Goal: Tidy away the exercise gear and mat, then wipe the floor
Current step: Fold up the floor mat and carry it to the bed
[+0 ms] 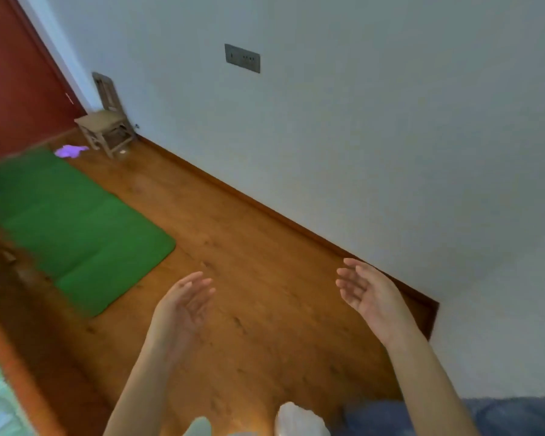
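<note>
**Two empty hands, mat not yet rolled**

Both hands hang in the air over the bare wooden floor, palms turned toward each other, fingers loose and spread. The left hand holds nothing; the right hand holds nothing either. So each grip is wide open and free.

The green mat lies flat on the floor to the left, well apart from both hands, its near corner pointing toward the left hand. Beyond its far end sits a small purple thing, possibly a cloth or a band; too blurred to tell. A low wooden chair stands against the wall just past it, near a red door.

By my judgement the tidying has hardly begun, since the mat is spread out.

Risks from here:
- Rolling the mat from the near corner instead of a short edge would likely give a skewed, loose roll that springs open.
- The purple thing lies just beside the mat's far end; rolling toward it could trap it inside.
- Wiping before the mat is lifted would leave the floor beneath untouched.
- The chair is close to the far end, so a swung mat could knock it.
</note>
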`<state>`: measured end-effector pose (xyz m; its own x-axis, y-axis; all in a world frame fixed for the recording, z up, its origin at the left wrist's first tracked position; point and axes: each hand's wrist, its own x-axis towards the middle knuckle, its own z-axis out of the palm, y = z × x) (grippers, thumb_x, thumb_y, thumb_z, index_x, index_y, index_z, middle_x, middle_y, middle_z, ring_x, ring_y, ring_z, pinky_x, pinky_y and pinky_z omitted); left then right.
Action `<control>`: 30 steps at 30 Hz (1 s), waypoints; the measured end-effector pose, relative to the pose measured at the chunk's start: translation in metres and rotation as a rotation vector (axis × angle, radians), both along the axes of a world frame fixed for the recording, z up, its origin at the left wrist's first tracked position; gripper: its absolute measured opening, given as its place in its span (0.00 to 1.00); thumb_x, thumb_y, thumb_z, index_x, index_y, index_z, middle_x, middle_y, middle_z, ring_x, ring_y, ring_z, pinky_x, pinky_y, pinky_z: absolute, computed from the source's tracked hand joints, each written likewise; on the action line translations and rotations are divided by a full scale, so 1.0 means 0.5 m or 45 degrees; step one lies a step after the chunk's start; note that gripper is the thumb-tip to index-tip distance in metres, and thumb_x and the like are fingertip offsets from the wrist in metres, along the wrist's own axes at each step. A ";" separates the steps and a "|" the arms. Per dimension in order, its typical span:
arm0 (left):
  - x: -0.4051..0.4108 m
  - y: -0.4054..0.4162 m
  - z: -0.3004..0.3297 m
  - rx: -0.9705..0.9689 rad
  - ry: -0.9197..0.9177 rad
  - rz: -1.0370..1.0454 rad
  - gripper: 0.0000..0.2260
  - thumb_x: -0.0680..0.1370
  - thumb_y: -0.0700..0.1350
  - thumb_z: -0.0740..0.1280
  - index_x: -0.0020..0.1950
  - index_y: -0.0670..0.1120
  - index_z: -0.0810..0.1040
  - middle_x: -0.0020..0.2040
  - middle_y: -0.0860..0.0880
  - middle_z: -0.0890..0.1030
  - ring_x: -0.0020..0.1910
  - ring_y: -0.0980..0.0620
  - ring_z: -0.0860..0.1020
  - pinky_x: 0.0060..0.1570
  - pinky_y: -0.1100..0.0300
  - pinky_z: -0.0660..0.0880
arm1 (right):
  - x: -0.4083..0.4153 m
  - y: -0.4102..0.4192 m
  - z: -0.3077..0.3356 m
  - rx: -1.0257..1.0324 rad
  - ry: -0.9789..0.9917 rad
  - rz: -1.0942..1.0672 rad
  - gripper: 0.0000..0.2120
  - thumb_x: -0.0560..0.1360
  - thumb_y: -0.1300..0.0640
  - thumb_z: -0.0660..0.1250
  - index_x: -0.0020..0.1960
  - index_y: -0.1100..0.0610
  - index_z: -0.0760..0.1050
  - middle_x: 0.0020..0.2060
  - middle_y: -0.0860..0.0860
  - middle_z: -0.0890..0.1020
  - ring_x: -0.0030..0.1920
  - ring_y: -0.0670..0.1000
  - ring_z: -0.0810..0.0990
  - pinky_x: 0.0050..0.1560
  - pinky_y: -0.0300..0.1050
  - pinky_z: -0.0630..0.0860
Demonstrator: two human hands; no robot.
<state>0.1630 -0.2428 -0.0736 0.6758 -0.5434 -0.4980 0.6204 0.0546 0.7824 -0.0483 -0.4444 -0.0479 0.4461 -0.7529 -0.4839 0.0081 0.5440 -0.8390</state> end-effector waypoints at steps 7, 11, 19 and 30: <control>0.082 -0.069 -0.008 0.083 0.035 0.251 0.08 0.80 0.42 0.58 0.53 0.46 0.77 0.41 0.50 0.83 0.43 0.52 0.80 0.44 0.59 0.74 | 0.178 -0.116 -0.024 0.087 0.034 0.236 0.09 0.79 0.61 0.59 0.54 0.58 0.78 0.47 0.58 0.82 0.48 0.55 0.81 0.47 0.45 0.77; 0.171 -0.116 -0.026 0.109 0.050 0.333 0.08 0.80 0.41 0.59 0.52 0.45 0.77 0.42 0.49 0.83 0.42 0.52 0.81 0.45 0.57 0.73 | 0.306 -0.168 -0.037 0.085 0.025 0.382 0.09 0.79 0.60 0.60 0.54 0.58 0.78 0.46 0.57 0.82 0.48 0.54 0.82 0.47 0.44 0.77; 0.444 -0.269 -0.030 -0.005 0.026 0.432 0.09 0.80 0.41 0.58 0.52 0.45 0.77 0.47 0.47 0.81 0.46 0.50 0.78 0.46 0.57 0.72 | 0.598 -0.331 -0.031 0.034 -0.026 0.443 0.09 0.79 0.61 0.60 0.54 0.60 0.77 0.46 0.58 0.82 0.45 0.54 0.81 0.47 0.45 0.77; 0.772 -0.420 0.017 -0.045 -0.049 0.490 0.10 0.80 0.40 0.57 0.50 0.45 0.78 0.41 0.49 0.83 0.41 0.52 0.80 0.45 0.58 0.73 | 0.982 -0.476 0.012 0.083 -0.180 0.576 0.09 0.78 0.62 0.59 0.53 0.59 0.78 0.42 0.56 0.82 0.43 0.53 0.81 0.47 0.46 0.78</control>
